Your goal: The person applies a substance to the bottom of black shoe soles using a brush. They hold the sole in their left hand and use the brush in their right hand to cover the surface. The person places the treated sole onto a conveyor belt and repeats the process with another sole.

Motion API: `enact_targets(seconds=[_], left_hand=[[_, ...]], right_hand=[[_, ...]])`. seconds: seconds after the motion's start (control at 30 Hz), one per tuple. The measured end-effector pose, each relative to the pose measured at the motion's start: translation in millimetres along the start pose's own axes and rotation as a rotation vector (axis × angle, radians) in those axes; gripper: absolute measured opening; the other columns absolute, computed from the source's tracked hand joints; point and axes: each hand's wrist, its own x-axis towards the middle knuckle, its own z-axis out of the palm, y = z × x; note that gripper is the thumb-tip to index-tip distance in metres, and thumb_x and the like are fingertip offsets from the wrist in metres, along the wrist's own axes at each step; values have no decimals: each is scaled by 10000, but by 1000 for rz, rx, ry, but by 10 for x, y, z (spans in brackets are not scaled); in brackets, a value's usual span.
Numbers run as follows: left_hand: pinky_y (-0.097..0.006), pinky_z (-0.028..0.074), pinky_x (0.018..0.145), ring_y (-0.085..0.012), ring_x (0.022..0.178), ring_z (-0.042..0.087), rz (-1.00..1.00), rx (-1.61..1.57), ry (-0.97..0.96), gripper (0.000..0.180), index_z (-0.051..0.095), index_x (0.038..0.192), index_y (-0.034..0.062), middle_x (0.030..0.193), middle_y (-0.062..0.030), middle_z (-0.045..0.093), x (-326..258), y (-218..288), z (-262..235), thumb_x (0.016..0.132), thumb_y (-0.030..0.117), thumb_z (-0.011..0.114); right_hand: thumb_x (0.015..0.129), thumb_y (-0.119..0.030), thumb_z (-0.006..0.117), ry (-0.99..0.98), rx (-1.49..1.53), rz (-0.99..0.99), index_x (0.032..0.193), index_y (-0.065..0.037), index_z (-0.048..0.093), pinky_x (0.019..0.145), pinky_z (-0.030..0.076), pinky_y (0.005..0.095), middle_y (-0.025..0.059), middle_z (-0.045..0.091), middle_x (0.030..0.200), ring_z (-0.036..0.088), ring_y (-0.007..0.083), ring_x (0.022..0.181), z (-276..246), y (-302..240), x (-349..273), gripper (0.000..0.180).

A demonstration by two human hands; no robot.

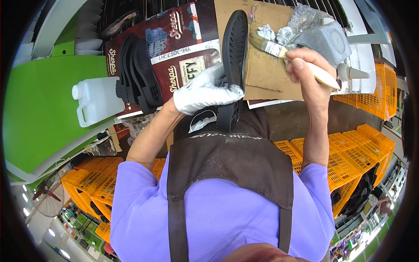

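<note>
My left hand (207, 91), in a white glove, is closed round a black shoe sole (235, 48). The sole stands nearly upright, its long face turned toward the right. In my bare right hand (307, 72) is a paintbrush (322, 76) with a pale handle, its bristles pointing up and left. A small gap separates the bristles from the sole. To the left, several more black soles (139, 72) lean together on a dark red printed cardboard sheet (183, 37). Stained brown cardboard (266, 72) lies under the brush.
A translucent square container (327, 41) stands at the right, beside crumpled plastic (305, 19) and a nozzle bottle (353, 73). At the left, a white jug (98, 100) is next to a green panel (52, 96). Orange crates (362, 150) are stacked on both sides.
</note>
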Motion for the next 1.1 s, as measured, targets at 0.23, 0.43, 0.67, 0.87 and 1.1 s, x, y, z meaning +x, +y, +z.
enact_targets(seconds=[0.23,0.43,0.67,0.87,1.1], left_hand=[[-227,456,771,-88,869,549,24,11,-40,585,489,1199,6,1019,-34,591,-32,-13,-29,689,168,725],[-235,459,780,-89,881,545,-21,41,-28,553,495,1179,11,1003,-28,579,-34,-20,-39,699,150,732],[-266,471,846,-126,973,526,8,30,-52,676,373,1287,-9,1124,-78,510,-28,19,-27,724,91,735],[-294,475,878,-156,1044,516,27,30,-54,737,321,1325,-11,1222,-101,468,-12,32,-36,718,58,732],[-303,473,888,-178,1125,463,146,60,-51,792,281,1348,-12,1265,-107,427,-7,34,-20,710,63,744]], right_hand=[[768,7,653,-30,-363,-435,872,0,656,544,443,232,68,630,734,574,133,592,142,54,231,105],[756,-14,673,-34,-442,-429,846,-5,656,574,480,266,79,647,729,612,174,621,244,42,221,91],[779,-75,679,-26,-366,-143,820,-9,665,563,476,241,69,651,706,606,126,607,282,-36,150,79],[794,-107,678,-83,-274,78,833,-4,668,542,450,211,41,639,685,558,62,599,296,-138,78,110],[794,-109,677,-150,-229,160,835,-2,670,541,455,207,41,642,689,579,64,612,301,-212,26,115]])
